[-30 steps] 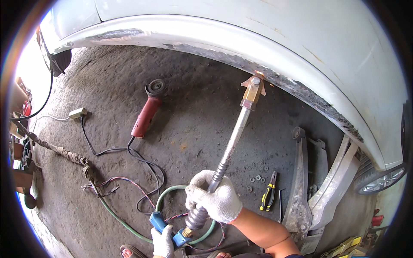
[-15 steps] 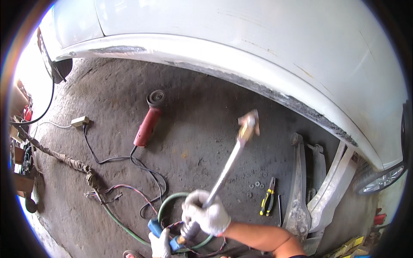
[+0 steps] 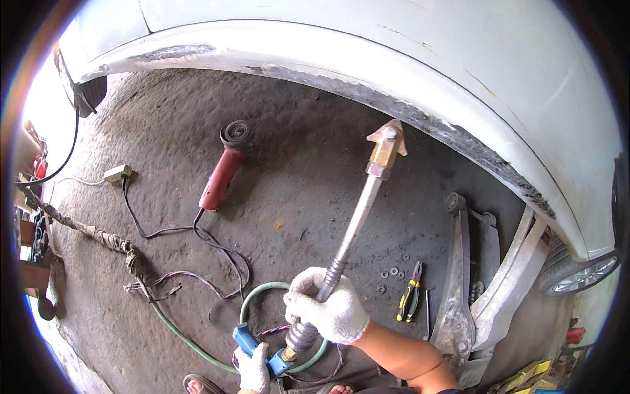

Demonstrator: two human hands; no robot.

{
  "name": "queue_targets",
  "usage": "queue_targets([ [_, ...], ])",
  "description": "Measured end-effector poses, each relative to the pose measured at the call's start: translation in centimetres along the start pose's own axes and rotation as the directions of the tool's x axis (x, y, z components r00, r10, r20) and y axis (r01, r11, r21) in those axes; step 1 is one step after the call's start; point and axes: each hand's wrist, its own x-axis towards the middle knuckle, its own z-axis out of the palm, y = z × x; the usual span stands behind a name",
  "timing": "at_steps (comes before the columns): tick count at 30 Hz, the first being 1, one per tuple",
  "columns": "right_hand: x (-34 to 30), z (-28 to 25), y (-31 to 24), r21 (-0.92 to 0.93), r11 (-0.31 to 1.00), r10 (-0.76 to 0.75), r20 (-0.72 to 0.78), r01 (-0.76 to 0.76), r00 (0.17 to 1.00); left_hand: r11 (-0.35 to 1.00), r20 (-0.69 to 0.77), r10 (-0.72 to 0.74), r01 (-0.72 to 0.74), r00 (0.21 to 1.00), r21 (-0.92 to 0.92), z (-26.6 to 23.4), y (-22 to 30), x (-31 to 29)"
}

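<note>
Head view: R hand (image 3: 331,308), white knit glove, was lower ctr of frame, clamped round the lower shaft of a metal rod tool (image 3: 357,220). Tool ran diag. from lower ctr to upper ctr-right, w/ a copper-coloured pointed tip (image 3: 396,134) up top, right by the scraped lower edge of a white car body (image 3: 315,43); couldn't tell if tip & metal touched. L hand (image 3: 252,369), also gloved, was at bottom edge just L of ctr, closed on the blue handle (image 3: 245,338) at tool's bottom end; some fingers hidden.

Green hose (image 3: 190,349) looped behind the handle & ran off to lower L. Red angle grinder (image 3: 222,178) lay L of ctr, disc end up, w/ dark cable (image 3: 157,233) trailing below. Lower R of ctr: yellow-black pliers (image 3: 409,295), a few small washers (image 3: 394,270) just up-left of them, thin dark rod (image 3: 428,315) just R. Farther R, approx. same height: big grey metal arm (image 3: 454,282). Car wheel (image 3: 581,281) showed at R edge.
</note>
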Motion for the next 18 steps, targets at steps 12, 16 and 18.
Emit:
queue_targets([
  [12, 0.1, -0.4, -0.6, 0.001, 1.0, 0.015, -0.027, -0.015, 1.0, 1.0, -0.001, 0.005, -0.005, 1.0, -0.001, 0.5, 1.4, -0.5],
  [16, 0.0, -0.2, -0.8, 0.008, 1.0, 0.016, -0.022, -0.016, 1.0, 1.0, 0.005, 0.005, -0.005, 1.0, -0.006, 0.4, 1.2, -0.4],
  [18, 0.0, -0.2, -0.7, 0.007, 1.0, 0.012, -0.027, -0.011, 1.0, 1.0, 0.006, 0.011, -0.011, 1.0, -0.013, 0.4, 0.9, -0.4],
])
